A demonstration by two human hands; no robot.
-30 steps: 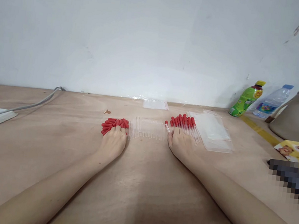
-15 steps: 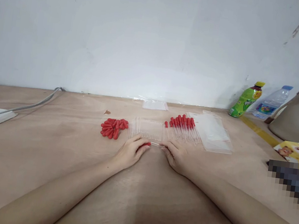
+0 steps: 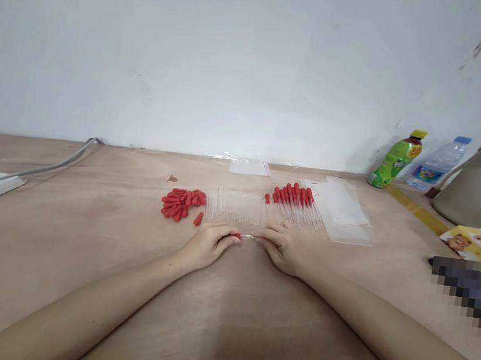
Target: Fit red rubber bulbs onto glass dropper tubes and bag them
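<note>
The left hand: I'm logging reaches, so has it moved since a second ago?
Yes. Judged against the grey cable, the left hand has moved right, farther from it, and slightly lower in view; it now holds a red bulb.

Loose bulbs left of tubes; droppers right, beside bags.

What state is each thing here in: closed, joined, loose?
Left hand: closed on a red bulb
Right hand: closed on a clear tube
Red bulb and clear tube: end to end, fully joined or not unclear
Loose red bulbs: mostly piled, without tubes
Row of tubes: lying flat, bulbless
Red-topped tubes: lying flat, bulbs on
Green bottle: capped
Clear bottle: capped
</note>
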